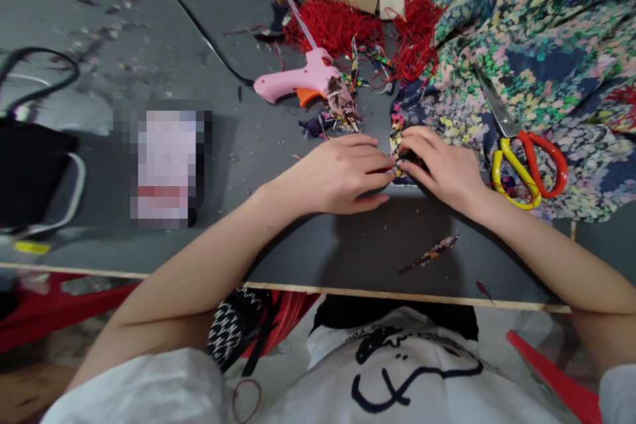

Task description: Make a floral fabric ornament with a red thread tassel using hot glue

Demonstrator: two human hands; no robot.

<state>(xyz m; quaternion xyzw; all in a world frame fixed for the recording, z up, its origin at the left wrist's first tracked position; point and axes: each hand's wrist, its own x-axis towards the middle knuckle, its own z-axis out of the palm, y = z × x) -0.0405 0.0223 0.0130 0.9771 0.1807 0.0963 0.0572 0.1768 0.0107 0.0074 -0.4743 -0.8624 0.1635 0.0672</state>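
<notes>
1. From here I see the grey tabletop (352,255) end in a pale front edge close to the person's body; there's a strip of room between it and both hands, where a narrow fabric scrap (430,254) lies.
2. On the left, more room opens between the forearm and a blurred-out object (166,165).
3. Ahead is tighter: a pink glue gun (293,79) lies just beyond the left hand (342,172), with tangled red thread (342,23) behind.
4. Red-and-yellow-handled scissors (517,146) crowd the right wrist.
5. The floral fabric (527,66) sprawls rumpled across the right side, navy with green, pink and pale blossoms.
6. The right hand (442,165) pinches its left edge; the left's fingertips meet it there, though I can't tell whether they grip.
</notes>
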